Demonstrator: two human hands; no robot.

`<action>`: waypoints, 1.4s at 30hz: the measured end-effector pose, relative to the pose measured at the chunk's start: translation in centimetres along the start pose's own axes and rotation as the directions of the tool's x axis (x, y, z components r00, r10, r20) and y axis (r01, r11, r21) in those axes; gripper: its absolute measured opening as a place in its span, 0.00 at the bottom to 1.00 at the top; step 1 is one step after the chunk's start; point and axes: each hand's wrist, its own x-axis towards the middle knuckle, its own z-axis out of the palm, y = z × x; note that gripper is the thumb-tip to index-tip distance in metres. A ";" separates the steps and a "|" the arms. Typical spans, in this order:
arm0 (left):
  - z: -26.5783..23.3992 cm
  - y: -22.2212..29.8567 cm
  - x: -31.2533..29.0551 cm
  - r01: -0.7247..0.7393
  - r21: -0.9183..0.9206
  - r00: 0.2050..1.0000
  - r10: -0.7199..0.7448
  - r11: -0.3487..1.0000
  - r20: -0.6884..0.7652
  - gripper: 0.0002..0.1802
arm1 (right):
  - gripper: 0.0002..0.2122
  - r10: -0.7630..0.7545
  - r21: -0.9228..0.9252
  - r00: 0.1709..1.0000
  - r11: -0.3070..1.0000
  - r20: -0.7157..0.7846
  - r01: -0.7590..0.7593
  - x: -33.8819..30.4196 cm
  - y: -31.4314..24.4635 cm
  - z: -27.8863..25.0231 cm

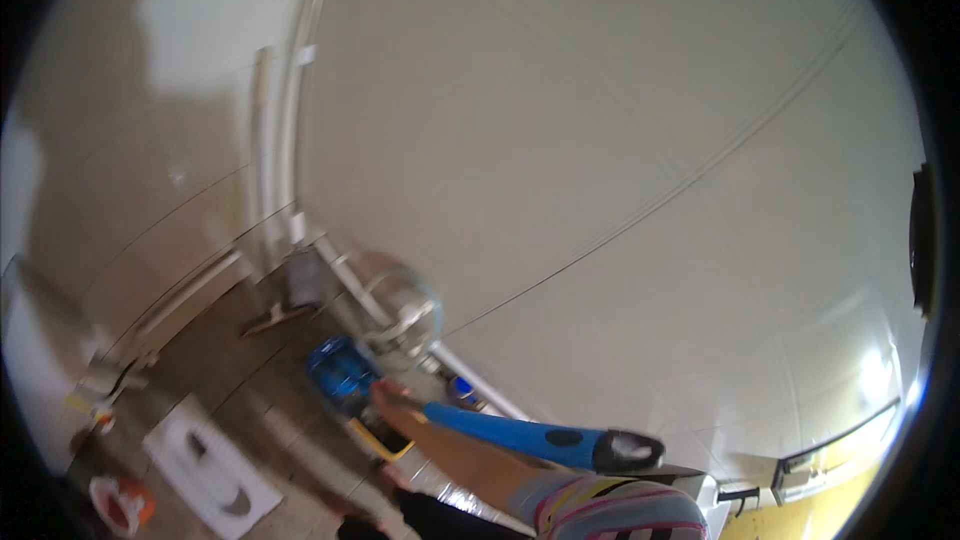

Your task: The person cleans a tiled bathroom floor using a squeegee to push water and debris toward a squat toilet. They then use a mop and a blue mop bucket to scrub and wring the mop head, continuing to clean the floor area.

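My right arm (490,470), in a striped sleeve, reaches down toward the floor from the lower edge. A long blue handle (520,432) with a dark, grey-tipped end runs along the forearm, and its far end meets my right hand (395,402). The fingers are blurred but look closed round that handle. Just beyond the hand lies a blue, shiny plastic thing (343,372), its kind unclear. A dark piece with a yellow edge (380,438) is beside the wrist. My left hand does not show.
A squeegee (277,318) leans in the tiled corner by white pipes (345,280). A blue-capped container (463,390) stands along the right wall. A white mat (210,465) and a red-and-white item (120,505) lie at left. Black-trousered leg (455,518) is below.
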 end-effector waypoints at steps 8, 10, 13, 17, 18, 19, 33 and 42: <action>-3.8 -3.3 -17.4 -0.119 -0.515 0.973 -0.002 0.849 -0.230 0.19 | 0.11 -0.250 -0.003 0.952 0.967 0.177 0.254 -0.5 -6.7 4.8; -7.7 2.6 -20.2 -0.145 -0.817 0.975 -0.060 0.558 -0.214 0.13 | 0.11 -0.141 0.470 0.912 0.880 0.385 -0.062 -1.5 -9.7 6.1; -14.0 12.1 -25.2 -0.209 -0.869 0.975 0.023 0.448 -0.223 0.19 | 0.09 -0.468 0.263 0.857 0.873 0.216 0.411 -8.5 -11.6 7.2; -17.5 19.4 -29.5 -0.349 -0.919 0.878 0.408 0.185 -0.252 0.35 | 0.09 -0.494 0.244 0.782 0.869 0.379 0.431 -20.7 -9.9 8.0; -17.6 19.9 -30.0 -0.368 -0.895 0.901 0.334 0.250 -0.277 0.35 | 0.10 -0.474 0.234 0.783 0.880 0.402 0.413 -23.2 -8.9 7.9; -17.2 20.2 -29.9 -0.403 -0.865 0.902 0.288 0.300 -0.321 0.34 | 0.10 -0.529 0.285 0.759 0.847 0.380 0.448 -24.8 -8.2 7.6; -17.7 34.0 -36.9 -0.898 -0.437 0.311 0.770 0.046 -0.557 0.16 | 0.08 0.236 0.466 0.428 -0.140 0.873 -0.874 -21.9 -13.5 -6.4; -16.2 34.3 -35.6 -0.863 -0.496 0.335 0.844 0.097 -0.419 0.15 | 0.06 0.229 0.512 0.508 0.046 0.830 -0.858 -20.8 -12.6 -5.8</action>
